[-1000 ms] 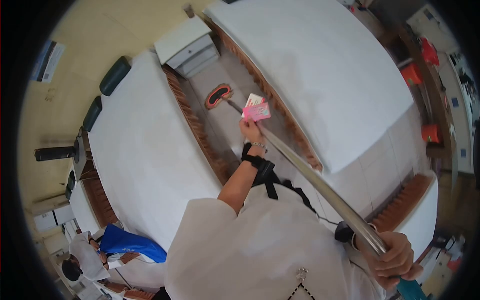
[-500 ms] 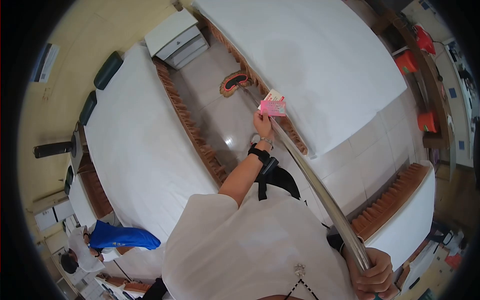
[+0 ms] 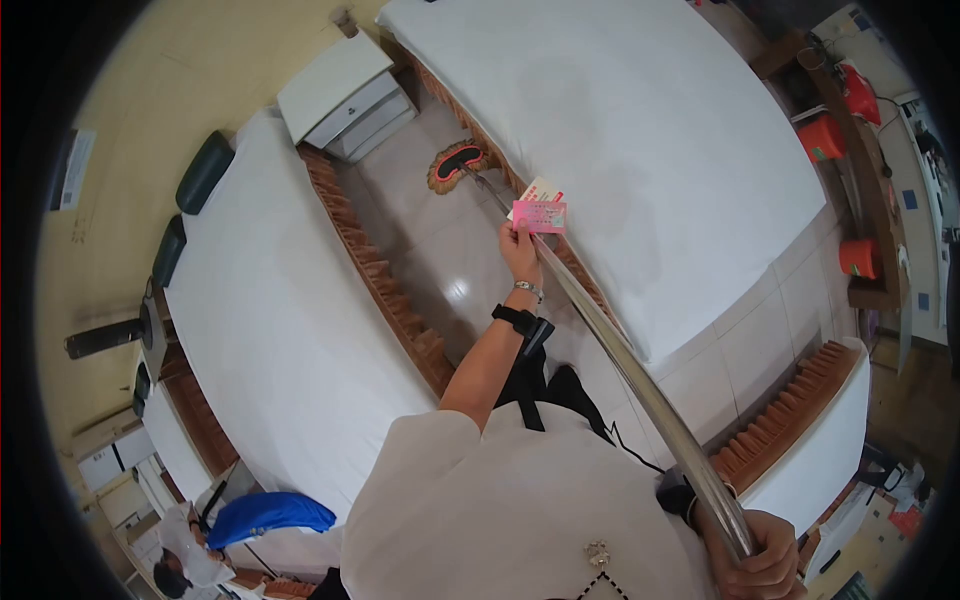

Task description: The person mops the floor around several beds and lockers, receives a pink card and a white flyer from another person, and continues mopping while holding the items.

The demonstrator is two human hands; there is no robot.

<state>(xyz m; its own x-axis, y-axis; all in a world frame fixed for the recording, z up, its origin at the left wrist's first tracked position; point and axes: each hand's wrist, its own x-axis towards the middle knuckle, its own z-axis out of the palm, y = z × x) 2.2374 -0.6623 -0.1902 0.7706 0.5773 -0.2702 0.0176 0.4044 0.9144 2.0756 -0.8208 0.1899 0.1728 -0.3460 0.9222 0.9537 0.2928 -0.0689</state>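
Observation:
A pink card (image 3: 540,217) and a cream card (image 3: 541,188) are pinched in my left hand (image 3: 519,248), beside the metal pole (image 3: 640,380); whether this hand also touches the pole is unclear. At the lower right, my right hand (image 3: 765,560) is wrapped round the near end of the pole. The far end carries a mop head (image 3: 457,165) with a tan fringe, which rests on the tiled floor between two beds.
White-covered beds lie left (image 3: 250,300) and right (image 3: 640,150), with brown skirts. A white cabinet (image 3: 340,90) stands at the aisle's far end. Orange containers (image 3: 860,258) are at right. Another person (image 3: 185,550) is beside a blue item (image 3: 270,517) at lower left.
The mop head and my left hand with the cards appear slightly farther left. The view has shifted a little. The other person and the blue item appear lower and farther right.

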